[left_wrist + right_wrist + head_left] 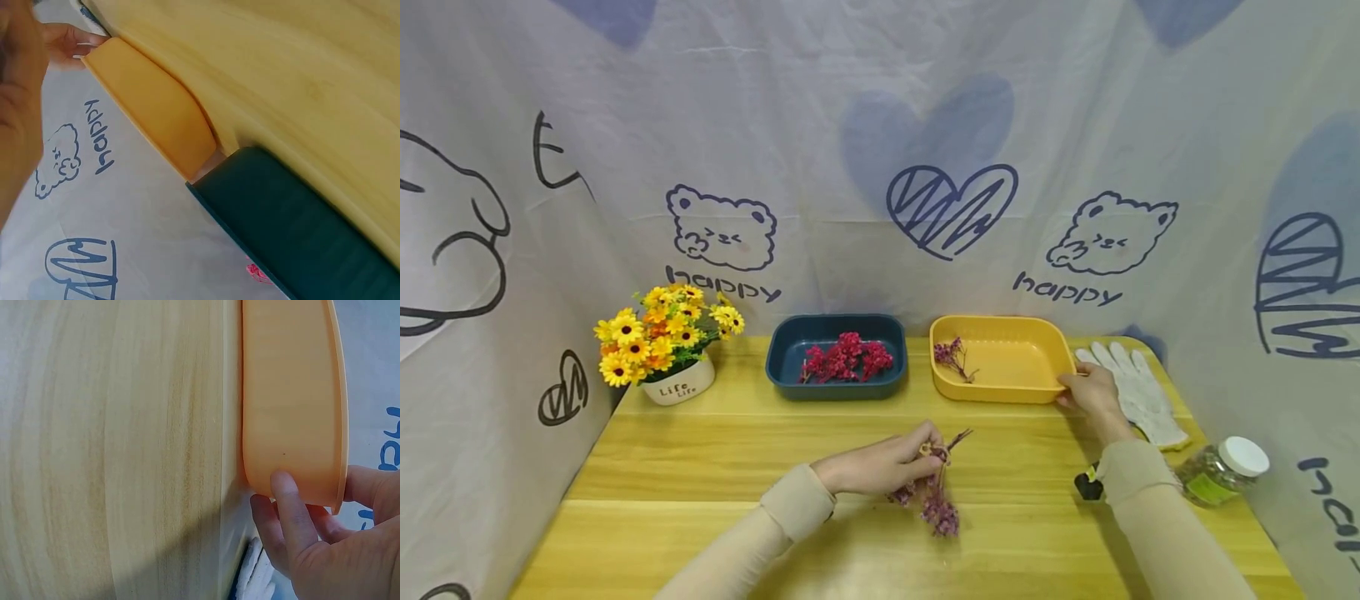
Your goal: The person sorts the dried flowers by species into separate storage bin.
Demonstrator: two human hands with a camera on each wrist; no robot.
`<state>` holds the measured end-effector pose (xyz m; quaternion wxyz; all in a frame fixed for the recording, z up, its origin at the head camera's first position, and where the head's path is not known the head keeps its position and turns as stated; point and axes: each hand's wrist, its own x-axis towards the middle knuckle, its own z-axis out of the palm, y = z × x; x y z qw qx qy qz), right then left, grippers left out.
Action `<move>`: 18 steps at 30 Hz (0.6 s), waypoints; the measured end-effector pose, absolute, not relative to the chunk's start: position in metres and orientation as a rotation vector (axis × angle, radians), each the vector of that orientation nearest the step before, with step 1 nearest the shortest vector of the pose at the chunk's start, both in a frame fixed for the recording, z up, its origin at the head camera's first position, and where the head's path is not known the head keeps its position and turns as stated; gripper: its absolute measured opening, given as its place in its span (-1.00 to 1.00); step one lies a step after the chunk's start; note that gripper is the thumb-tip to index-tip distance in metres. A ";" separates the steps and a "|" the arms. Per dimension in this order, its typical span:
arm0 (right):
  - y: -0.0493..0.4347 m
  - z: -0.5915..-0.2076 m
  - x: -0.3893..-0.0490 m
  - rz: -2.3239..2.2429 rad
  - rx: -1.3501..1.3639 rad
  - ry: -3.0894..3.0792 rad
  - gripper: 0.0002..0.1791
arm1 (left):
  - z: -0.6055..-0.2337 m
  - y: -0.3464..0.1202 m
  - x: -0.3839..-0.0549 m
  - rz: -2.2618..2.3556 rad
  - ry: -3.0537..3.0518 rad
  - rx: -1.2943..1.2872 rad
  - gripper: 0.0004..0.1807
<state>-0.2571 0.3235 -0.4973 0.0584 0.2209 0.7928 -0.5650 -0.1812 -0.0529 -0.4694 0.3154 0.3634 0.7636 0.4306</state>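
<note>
In the head view my left hand [895, 461] pinches a sprig of dried purple flowers [942, 515] over the middle of the table, its stems pointing up and right and its blooms hanging down. My right hand [1092, 390] grips the right end of a yellow tray [1007, 393]. The right wrist view shows fingers [294, 515] against the outer wall of the yellow tray [290, 400], with the thumb over its rim. Another purple sprig [953, 357] lies inside at the tray's left end. Only part of the left hand [17, 106] enters the left wrist view; its sprig is hidden there.
Left of the yellow tray stands a dark blue tray [837, 390] with red dried flowers [847, 358]. A pot of yellow flowers [679, 385] is at the far left. White gloves [1138, 392], a small black object [1087, 486] and a white-lidded jar [1217, 475] lie around the right arm.
</note>
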 end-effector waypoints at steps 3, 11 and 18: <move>0.324 -0.497 -0.257 -1.705 0.664 2.409 -0.34 | -0.470 -0.052 -0.181 1.167 2.012 0.932 -0.81; 0.324 -0.497 -0.257 -1.700 0.657 2.411 -0.33 | -0.476 -0.053 -0.182 1.182 2.025 0.842 -0.74; 0.324 -0.497 -0.258 -1.695 0.681 2.402 -0.29 | -0.484 -0.053 -0.179 1.115 2.006 0.750 -0.75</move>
